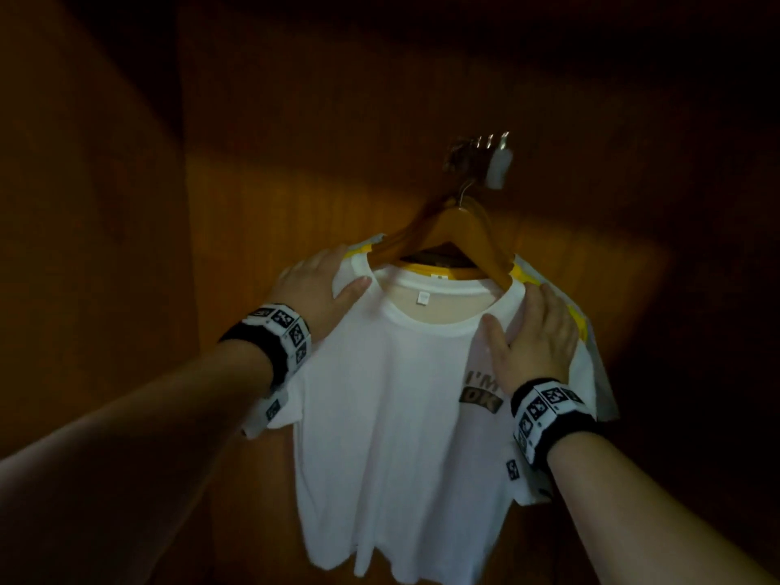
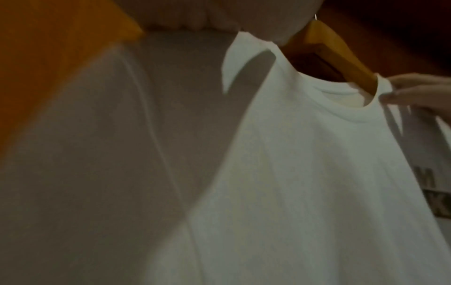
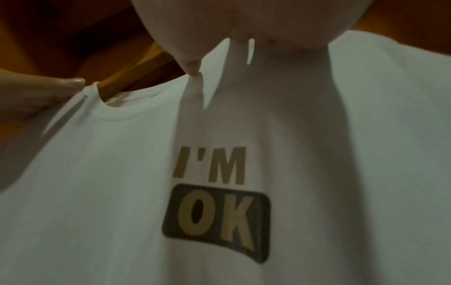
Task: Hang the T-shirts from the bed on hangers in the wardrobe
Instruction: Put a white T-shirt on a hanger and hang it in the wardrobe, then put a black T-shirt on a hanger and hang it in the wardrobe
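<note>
A white T-shirt [image 1: 392, 415] printed "I'M OK" [image 3: 214, 202] hangs on a wooden hanger [image 1: 456, 230] inside the dark wardrobe. The hanger's metal hook goes up to a cluster of hooks [image 1: 485, 147]. My left hand [image 1: 337, 272] grips the shirt's left shoulder, thumb on the front, close to the collar. My right hand [image 1: 519, 314] grips the right shoulder the same way. The left wrist view shows the shirt [image 2: 305, 173], the hanger [image 2: 341, 54] and the right hand [image 2: 419, 92] pinching fabric by the collar. In the right wrist view the left hand [image 3: 44, 94] holds the other side.
Behind the white shirt hang a yellow T-shirt [image 1: 439, 274] and a pale grey-white one [image 1: 601, 373] on their own hangers. A white fitting [image 1: 500, 168] sits by the hooks. The wardrobe's wooden back panel [image 1: 295, 183] is close behind; its side wall [image 1: 84, 204] stands at the left.
</note>
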A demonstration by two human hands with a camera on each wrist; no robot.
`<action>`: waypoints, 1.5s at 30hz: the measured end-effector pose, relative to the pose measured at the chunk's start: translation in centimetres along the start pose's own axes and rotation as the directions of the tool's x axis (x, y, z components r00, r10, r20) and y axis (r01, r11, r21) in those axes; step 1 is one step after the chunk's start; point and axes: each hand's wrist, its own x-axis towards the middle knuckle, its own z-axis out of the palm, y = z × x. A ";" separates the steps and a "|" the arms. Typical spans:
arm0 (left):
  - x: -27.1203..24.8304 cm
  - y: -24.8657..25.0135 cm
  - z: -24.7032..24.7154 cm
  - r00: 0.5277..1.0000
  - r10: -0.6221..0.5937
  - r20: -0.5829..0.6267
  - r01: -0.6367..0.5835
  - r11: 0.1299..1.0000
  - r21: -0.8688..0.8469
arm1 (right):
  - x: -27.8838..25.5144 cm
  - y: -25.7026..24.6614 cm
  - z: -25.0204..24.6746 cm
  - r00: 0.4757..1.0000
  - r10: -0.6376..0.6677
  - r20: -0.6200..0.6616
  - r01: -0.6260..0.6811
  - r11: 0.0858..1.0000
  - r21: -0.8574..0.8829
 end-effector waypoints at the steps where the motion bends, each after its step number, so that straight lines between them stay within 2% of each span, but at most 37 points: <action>1: -0.3 0.2 -0.8 0.999 -0.015 0.052 0.014 1.000 0.026 | 0.1 0.0 -0.6 0.999 -0.021 0.048 0.021 1.000 0.003; 4: -2.6 1.2 -3.2 0.986 -0.119 0.115 0.109 0.990 0.087 | -0.2 0.3 -2.6 0.985 -0.070 0.158 0.080 0.995 -0.057; 7: -6.6 2.7 -5.5 0.961 -0.248 0.120 0.237 0.967 0.096 | -1.5 0.4 -4.6 0.978 -0.097 0.187 0.108 0.993 -0.051; 10: -11.1 3.9 -8.4 0.943 -0.320 0.096 0.303 0.940 0.154 | -2.9 -1.4 -5.9 0.948 -0.194 0.251 0.188 0.981 0.049; 13: -16.2 4.6 -12.2 0.928 -0.370 0.040 0.352 0.907 0.230 | -4.5 -5.5 -6.7 0.896 -0.300 0.326 0.243 0.948 0.206; 17: -23.2 4.4 -18.5 0.907 -0.415 -0.067 0.417 0.869 0.266 | -7.8 -13.0 -7.9 0.792 -0.484 0.372 0.335 0.854 0.399; 20: -27.9 3.1 -22.8 0.874 -0.466 -0.136 0.485 0.827 0.286 | -10.9 -19.2 -9.4 0.701 -0.619 0.354 0.404 0.754 0.518; 25: -35.8 -0.7 -29.0 0.775 -0.599 -0.201 0.632 0.719 0.289 | -17.9 -30.3 -11.6 0.585 -0.767 0.264 0.499 0.597 0.629; 28: -40.5 -3.7 -32.5 0.725 -0.646 -0.241 0.689 0.675 0.263 | -21.5 -36.1 -12.8 0.519 -0.814 0.262 0.533 0.547 0.646; 32: -47.8 -9.1 -37.4 0.624 -0.728 -0.286 0.781 0.564 0.268 | -26.6 -44.5 -14.0 0.450 -0.863 0.229 0.556 0.472 0.684; 39: -62.3 -17.4 -48.9 0.450 -0.806 -0.385 0.891 0.380 0.246 | -38.3 -61.2 -16.3 0.338 -0.908 0.247 0.509 0.397 0.764; 41: -65.9 -19.2 -51.9 0.426 -0.814 -0.395 0.902 0.345 0.262 | -41.9 -65.6 -16.7 0.325 -0.915 0.239 0.494 0.380 0.782; 45: -71.6 -23.4 -55.9 0.411 -0.823 -0.393 0.892 0.275 0.358 | -48.0 -72.7 -16.7 0.278 -0.923 0.265 0.466 0.371 0.803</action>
